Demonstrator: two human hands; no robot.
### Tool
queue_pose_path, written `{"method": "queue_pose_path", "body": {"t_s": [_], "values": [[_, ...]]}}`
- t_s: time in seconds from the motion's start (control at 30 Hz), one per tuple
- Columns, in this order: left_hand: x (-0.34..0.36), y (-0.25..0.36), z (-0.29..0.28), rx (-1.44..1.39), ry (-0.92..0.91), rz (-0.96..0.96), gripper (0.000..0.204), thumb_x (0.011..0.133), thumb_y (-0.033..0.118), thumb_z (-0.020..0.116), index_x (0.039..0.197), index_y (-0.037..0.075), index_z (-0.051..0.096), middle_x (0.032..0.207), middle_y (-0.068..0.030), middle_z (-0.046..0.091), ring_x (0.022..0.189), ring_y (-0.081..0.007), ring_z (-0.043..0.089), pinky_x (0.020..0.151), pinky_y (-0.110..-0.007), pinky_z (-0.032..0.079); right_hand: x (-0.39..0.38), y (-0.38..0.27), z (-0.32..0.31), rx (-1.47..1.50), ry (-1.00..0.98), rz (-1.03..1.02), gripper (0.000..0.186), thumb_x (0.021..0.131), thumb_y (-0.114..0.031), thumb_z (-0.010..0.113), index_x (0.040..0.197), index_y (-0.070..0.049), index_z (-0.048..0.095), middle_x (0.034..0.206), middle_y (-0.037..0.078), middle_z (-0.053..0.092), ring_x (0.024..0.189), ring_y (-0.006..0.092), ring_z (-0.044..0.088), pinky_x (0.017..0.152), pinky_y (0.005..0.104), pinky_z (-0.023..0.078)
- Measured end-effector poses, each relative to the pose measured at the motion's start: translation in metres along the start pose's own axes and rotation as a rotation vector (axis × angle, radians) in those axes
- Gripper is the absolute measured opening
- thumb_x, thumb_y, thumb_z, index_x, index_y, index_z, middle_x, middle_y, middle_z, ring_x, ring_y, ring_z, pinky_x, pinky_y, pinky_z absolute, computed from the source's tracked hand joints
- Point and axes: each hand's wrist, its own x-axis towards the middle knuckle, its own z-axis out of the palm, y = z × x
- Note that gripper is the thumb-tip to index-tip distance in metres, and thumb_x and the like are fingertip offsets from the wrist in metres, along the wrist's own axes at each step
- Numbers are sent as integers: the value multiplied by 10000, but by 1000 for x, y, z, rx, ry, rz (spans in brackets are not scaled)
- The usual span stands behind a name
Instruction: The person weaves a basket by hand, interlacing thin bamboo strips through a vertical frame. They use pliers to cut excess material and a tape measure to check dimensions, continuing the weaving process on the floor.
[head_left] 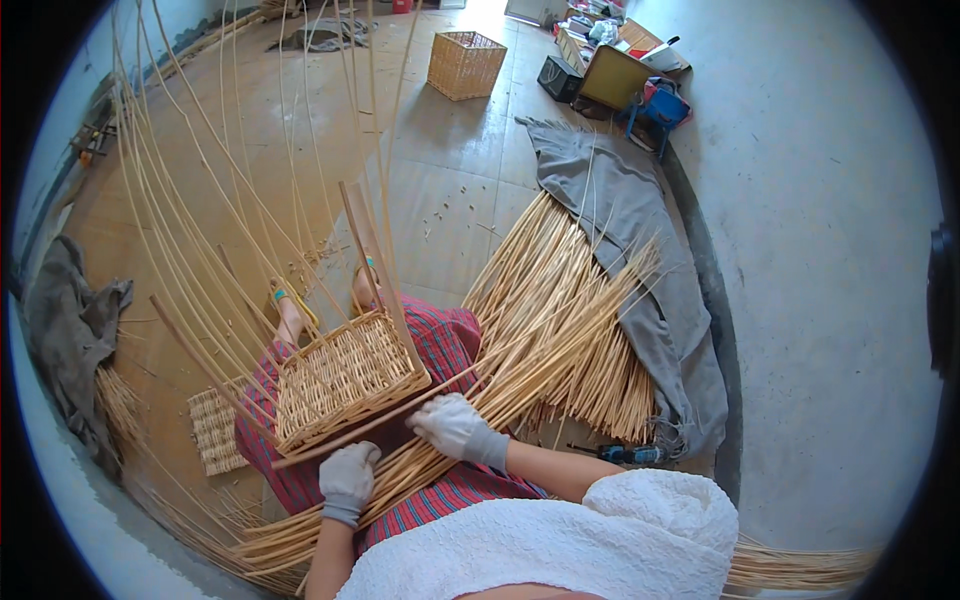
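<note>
On my lap rests a rectangular woven wicker base, with long pale canes and several brown wooden sticks rising from it. A brown stick runs along its near edge, just beyond both hands. My left hand, in a whitish knit glove, is closed near the stick's left end; its palm side is hidden. Farther right, my right hand, gloved alike, has curled fingers close to the stick. What either hand grips, if anything, does not show. A bundle of loose canes lies across my lap beneath the hands.
To the right, a large pile of canes lies by a grey cloth. A power tool sits near my right elbow. Ahead stands a finished wicker basket. A woven panel lies at left; a blue stool stands far right.
</note>
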Motion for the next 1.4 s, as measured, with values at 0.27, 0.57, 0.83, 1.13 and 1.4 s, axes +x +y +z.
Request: {"method": "queue_pose_path", "body": {"t_s": [0.27, 0.57, 0.83, 1.13, 1.4], "values": [[-13, 31, -30, -216, -37, 213, 245, 917, 259, 733, 1103, 100, 755, 1060, -145, 732, 1025, -336, 699, 908, -427, 544, 5, -9, -14, 5, -394, -14, 333, 981, -397, 622, 1111, -117, 749, 993, 144, 742, 993, 352, 711, 858, 485, 553], [6, 22, -12, 167, 326, 191, 352, 921, 211, 747, 1248, 105, 675, 1056, -138, 717, 954, -358, 704, 841, -453, 558, 27, -26, 9, 443, -193, 200, 530, 1045, -453, 556, 1422, -81, 548, 1192, 210, 718, 1115, 360, 699, 921, 484, 539], [12, 27, -35, -301, 652, 389, 129, 1018, 134, 647, 1108, 56, 698, 896, -88, 692, 756, -249, 656, 719, -376, 522, 31, -20, -65, 1252, 361, 33, 211, 1055, -95, 626, 1260, -72, 586, 1065, 40, 667, 1003, 124, 664, 827, 290, 565], [26, 33, -23, -776, 207, 15, 294, 1103, 246, 543, 1035, 11, 708, 780, -9, 608, 661, -63, 505, 596, -263, 433, 10, 35, -123, 1412, 520, -221, 212, 1070, -67, 544, 1280, -44, 564, 1148, 140, 686, 1047, 279, 706, 791, 362, 618], [6, 38, 40, -210, -88, 94, 259, 1050, 314, 564, 1133, 116, 709, 1039, -136, 730, 998, -343, 697, 880, -451, 547, -40, 58, -114, 1125, 897, 270, 164, 1037, -150, 675, 1158, -60, 610, 1045, 163, 744, 866, 252, 748, 695, 336, 637]]}}
